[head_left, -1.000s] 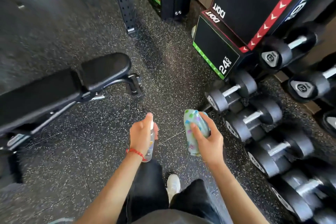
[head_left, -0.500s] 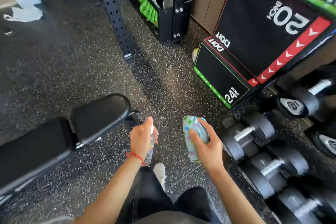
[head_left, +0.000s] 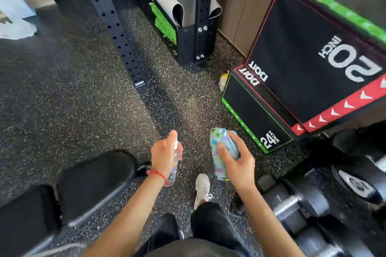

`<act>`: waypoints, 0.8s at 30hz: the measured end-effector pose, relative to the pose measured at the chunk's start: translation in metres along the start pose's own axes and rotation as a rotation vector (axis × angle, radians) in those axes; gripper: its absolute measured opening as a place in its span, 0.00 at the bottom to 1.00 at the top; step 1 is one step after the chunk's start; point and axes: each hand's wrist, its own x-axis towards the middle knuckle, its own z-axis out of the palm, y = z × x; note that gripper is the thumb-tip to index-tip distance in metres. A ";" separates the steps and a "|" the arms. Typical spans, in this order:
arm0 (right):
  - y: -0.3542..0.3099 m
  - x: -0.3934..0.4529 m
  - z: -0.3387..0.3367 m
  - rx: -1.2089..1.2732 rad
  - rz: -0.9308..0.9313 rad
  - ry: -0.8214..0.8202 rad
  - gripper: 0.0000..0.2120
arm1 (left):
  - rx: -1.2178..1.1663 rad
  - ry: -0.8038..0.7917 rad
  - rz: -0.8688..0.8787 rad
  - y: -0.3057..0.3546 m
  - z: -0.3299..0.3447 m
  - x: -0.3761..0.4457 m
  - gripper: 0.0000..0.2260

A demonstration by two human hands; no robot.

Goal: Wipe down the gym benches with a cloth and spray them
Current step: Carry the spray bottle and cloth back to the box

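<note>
My left hand (head_left: pixel 164 153) is wrapped around a small clear spray bottle (head_left: pixel 175 170), held upright at waist height with a finger on top. My right hand (head_left: pixel 237 162) grips a folded light-blue cloth with coloured spots (head_left: pixel 221 148). Both hands hang over the speckled rubber floor, a little apart from each other. The black padded gym bench (head_left: pixel 92 179) lies at the lower left, its seat pad end just left of my left hand. Neither hand touches the bench.
A black perforated rack upright (head_left: pixel 112 23) stands ahead on the left, with a storage bin of mats (head_left: pixel 177 16) behind it. Black plyo boxes (head_left: pixel 302 64) fill the right. Dumbbells (head_left: pixel 292 208) line the floor at lower right. My white shoe (head_left: pixel 201 189) steps forward between them.
The view has moved forward: the bench has slid down and left in the frame, and the plyo boxes and rack appear closer. Both hands keep the same grip on bottle and cloth.
</note>
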 end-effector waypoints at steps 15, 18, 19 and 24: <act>-0.033 0.224 -0.008 0.024 0.010 -0.003 0.15 | -0.013 -0.052 0.036 0.107 0.102 0.183 0.27; -0.036 0.261 -0.005 0.037 0.036 0.034 0.14 | 0.019 -0.078 0.055 0.122 0.121 0.224 0.28; -0.037 0.274 -0.004 0.046 0.050 0.048 0.14 | 0.025 -0.089 0.061 0.127 0.127 0.239 0.28; -0.042 0.346 0.008 0.069 0.109 0.152 0.14 | 0.057 -0.178 0.109 0.152 0.162 0.316 0.29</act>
